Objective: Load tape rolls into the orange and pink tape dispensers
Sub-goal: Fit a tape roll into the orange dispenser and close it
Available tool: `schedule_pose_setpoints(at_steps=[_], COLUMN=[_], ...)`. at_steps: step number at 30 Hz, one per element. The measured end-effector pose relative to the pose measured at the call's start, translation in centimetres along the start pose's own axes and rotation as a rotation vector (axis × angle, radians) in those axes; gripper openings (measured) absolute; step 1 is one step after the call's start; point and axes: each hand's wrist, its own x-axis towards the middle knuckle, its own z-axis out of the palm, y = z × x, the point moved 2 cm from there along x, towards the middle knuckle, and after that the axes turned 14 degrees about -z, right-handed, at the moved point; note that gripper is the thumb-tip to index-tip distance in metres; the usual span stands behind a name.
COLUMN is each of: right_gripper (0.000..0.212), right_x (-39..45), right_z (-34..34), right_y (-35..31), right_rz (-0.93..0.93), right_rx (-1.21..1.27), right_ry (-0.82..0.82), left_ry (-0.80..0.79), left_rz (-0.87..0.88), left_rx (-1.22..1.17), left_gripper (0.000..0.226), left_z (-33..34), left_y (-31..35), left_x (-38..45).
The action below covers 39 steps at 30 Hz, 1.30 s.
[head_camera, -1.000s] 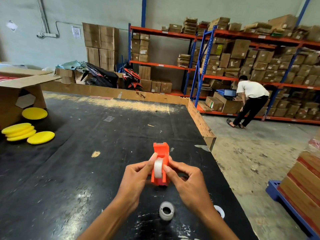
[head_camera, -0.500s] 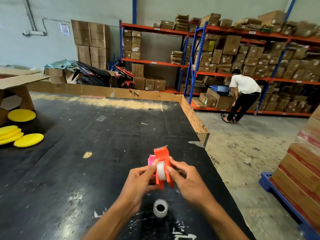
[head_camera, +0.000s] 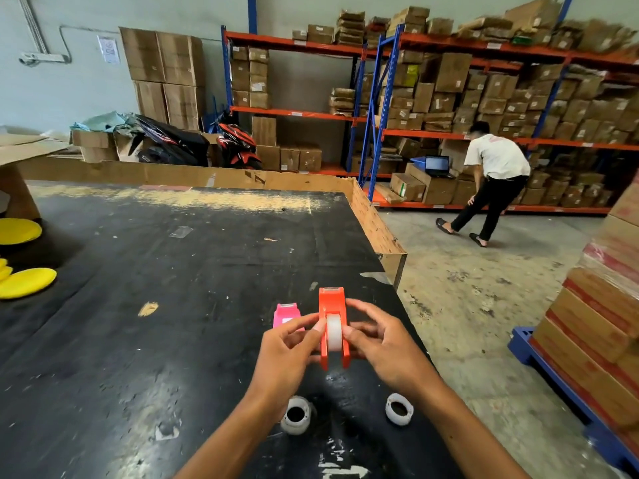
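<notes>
I hold the orange tape dispenser [head_camera: 331, 305] above the black table [head_camera: 173, 305], its cutter end pointing away from me. A white tape roll [head_camera: 334, 331] sits in its slot. My left hand [head_camera: 287, 354] pinches the roll and dispenser from the left, my right hand [head_camera: 383, 344] from the right. The pink tape dispenser [head_camera: 285, 314] stands on the table just left of the orange one, partly hidden by my left fingers. Two more white tape rolls lie near me: one [head_camera: 296, 415] under my left wrist, one [head_camera: 399, 408] under my right forearm.
Yellow round pads [head_camera: 26, 281] lie at the table's left edge by a cardboard box [head_camera: 20, 188]. A cardboard rim [head_camera: 373, 223] borders the table's far and right sides. Stacked boxes on a blue pallet [head_camera: 594, 323] stand at right. A person [head_camera: 491, 181] bends by the shelving.
The view shifted, so the pink dispenser and a second loose roll came into sight. My hands stay on the orange dispenser and the roll, which sits in its slot.
</notes>
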Motion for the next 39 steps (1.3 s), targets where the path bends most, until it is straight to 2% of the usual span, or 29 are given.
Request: schedule_pose_setpoints(at_steps=[3, 11, 17, 22, 25, 33, 39], right_gripper=[0.019, 0.010, 0.005, 0.005, 0.005, 0.009, 0.005], right_x=[0.7, 2.5, 2.7, 3.1, 3.5, 4.0, 4.3], right_z=[-0.6, -0.9, -1.1, -1.5, -1.9, -1.8, -2.0], right_y=[-0.9, -2.4, -2.5, -2.6, -2.7, -2.0, -1.3], right_rz=[-0.069, -0.098, -0.095, -0.233, -0.245, -0.137, 0.109], right_rx=[-0.086, -0.229, -0.133, -0.300, -0.286, -0.168, 0.109], right_ry=[-0.033, -0.215, -0.122, 0.020, 0.075, 0.084, -0.011], left_ry=[0.022, 0.082, 0.084, 0.018, -0.007, -0.091, -0.131], left_rz=[0.071, 0.224, 0.199, 0.129, 0.096, 0.113, 0.148], left_rx=[0.048, 0.221, 0.207, 0.200, 0.199, 0.218, 0.213], left_gripper=[0.024, 0.026, 0.024, 0.023, 0.024, 0.025, 0.029], left_z=[-0.1, -0.3, -0.7, -0.9, -0.9, -1.1, -1.0], left_y=[0.1, 1.1, 1.2, 0.7, 0.5, 0.4, 0.3], left_x=[-0.1, -1.0, -1.2, -1.4, -1.6, -2.3, -2.8])
